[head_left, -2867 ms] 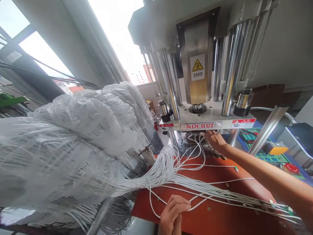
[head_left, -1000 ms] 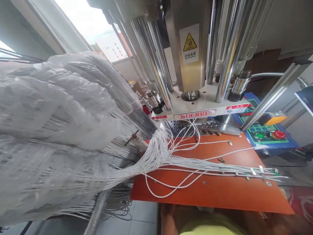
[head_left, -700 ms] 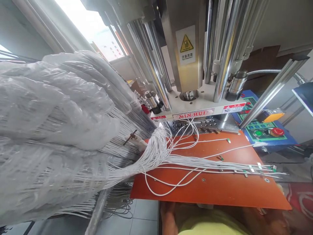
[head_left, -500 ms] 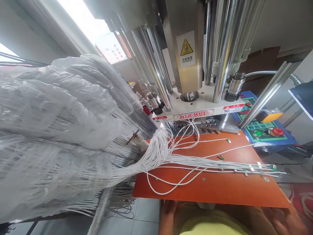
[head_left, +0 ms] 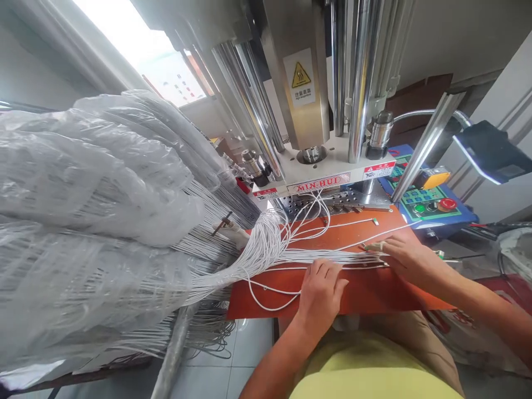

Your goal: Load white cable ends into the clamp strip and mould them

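A bundle of thin white cables [head_left: 266, 244] comes from the left and fans out across an orange board [head_left: 286, 307]. My left hand [head_left: 320, 291] is over the board's near part, its fingers bent at the edge of the cables and its thumb apart. To its right, my right hand [head_left: 403, 257] lies over the cable ends with fingers stretched out to the left, near or touching the cables. Its palm hides most of the ends. One cable end with a small green-and-white connector [head_left: 376, 221] lies farther back on the board.
Behind the board stands a press machine [head_left: 318, 180] with steel columns and a heat warning label. A blue control box [head_left: 449, 213] with green and red buttons is at the right, below a black lamp [head_left: 494, 149]. Plastic-wrapped cable bundles [head_left: 103, 183] fill the left.
Both hands have risen from below the board's near edge onto the board and over the cables. The view has shifted slightly to the right.
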`<move>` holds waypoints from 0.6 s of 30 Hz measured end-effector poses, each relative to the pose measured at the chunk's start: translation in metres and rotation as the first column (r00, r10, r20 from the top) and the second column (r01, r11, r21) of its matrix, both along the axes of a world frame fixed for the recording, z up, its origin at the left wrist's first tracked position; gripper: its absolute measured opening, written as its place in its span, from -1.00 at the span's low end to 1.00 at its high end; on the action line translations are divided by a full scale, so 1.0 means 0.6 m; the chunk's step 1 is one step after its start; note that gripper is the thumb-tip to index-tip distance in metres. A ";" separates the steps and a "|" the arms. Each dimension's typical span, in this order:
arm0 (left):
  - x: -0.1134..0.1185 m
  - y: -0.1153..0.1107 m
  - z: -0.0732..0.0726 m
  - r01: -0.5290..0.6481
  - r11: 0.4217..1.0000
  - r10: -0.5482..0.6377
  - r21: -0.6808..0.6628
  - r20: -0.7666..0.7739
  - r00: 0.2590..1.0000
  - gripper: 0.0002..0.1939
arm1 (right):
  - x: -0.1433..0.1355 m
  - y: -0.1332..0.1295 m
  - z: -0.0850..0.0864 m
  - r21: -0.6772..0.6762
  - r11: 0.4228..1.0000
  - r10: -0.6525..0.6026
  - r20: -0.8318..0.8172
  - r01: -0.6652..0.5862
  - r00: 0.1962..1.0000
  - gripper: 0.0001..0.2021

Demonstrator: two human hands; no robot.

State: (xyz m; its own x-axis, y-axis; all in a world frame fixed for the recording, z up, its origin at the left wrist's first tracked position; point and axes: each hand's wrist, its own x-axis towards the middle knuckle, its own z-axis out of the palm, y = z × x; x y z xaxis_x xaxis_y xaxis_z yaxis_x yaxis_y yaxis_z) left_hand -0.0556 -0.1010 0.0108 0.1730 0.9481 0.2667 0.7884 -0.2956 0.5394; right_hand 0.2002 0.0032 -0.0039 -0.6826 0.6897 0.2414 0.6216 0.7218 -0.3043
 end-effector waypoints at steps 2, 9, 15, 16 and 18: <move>0.005 0.031 -0.006 -0.083 0.997 0.082 -0.002 -0.144 0.986 -0.59 | -0.028 0.021 0.000 -0.005 0.996 0.090 0.027 -0.090 0.996 -0.63; -0.024 0.089 -0.016 -0.055 0.975 -0.002 -0.214 -0.256 0.967 -0.90 | -0.083 0.050 -0.006 0.007 0.983 0.177 0.268 -0.186 0.947 -0.53; -0.051 0.115 0.015 0.146 0.944 -0.127 -0.297 0.083 0.988 -0.95 | -0.103 0.055 0.050 -0.217 0.954 0.262 0.257 -0.208 0.930 -0.75; -0.055 0.119 0.020 0.163 0.931 -0.120 -0.326 0.147 0.982 -0.93 | -0.102 0.061 0.062 -0.305 0.927 0.285 0.193 -0.219 0.939 -0.76; -0.063 0.127 0.027 0.197 0.892 -0.090 -0.406 0.269 0.959 -0.85 | -0.099 0.079 0.080 -0.506 0.824 0.314 0.034 -0.254 0.949 -0.75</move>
State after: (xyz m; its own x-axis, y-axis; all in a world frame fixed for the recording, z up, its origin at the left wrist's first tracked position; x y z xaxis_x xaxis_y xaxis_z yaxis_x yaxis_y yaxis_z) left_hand -0.0936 -0.0247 0.0269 0.2989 0.9485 -0.1052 0.5882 -0.0963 0.8030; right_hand 0.1409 0.0507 0.0443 -0.8682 0.4681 -0.1648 0.4635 0.6461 -0.6064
